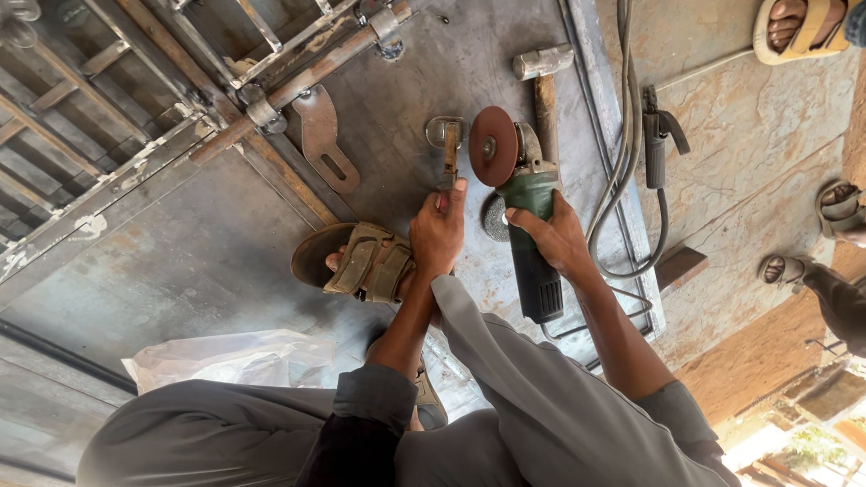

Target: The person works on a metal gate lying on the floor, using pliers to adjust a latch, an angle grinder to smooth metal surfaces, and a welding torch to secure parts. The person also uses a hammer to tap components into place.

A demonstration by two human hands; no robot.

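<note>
left hand (437,236) pinches a small rusty metal piece (449,153), seemingly upright on the grey steel sheet (397,108); right hand (555,236) grip wraps the green angle grinder (528,216).

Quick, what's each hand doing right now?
Left hand: closed, pinching a small metal piece.
Right hand: closed around the green angle grinder.

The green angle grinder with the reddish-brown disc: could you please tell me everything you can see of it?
The green angle grinder has a dark green body, a black rear grip and a grey metal head carrying a round reddish-brown abrasive disc with a metal hub. It lies along the grey steel sheet, disc away from the person, disc face turned towards the small rusty metal piece. The right hand grips its body; whether the disc is spinning cannot be told. The left hand holds that piece.
</note>
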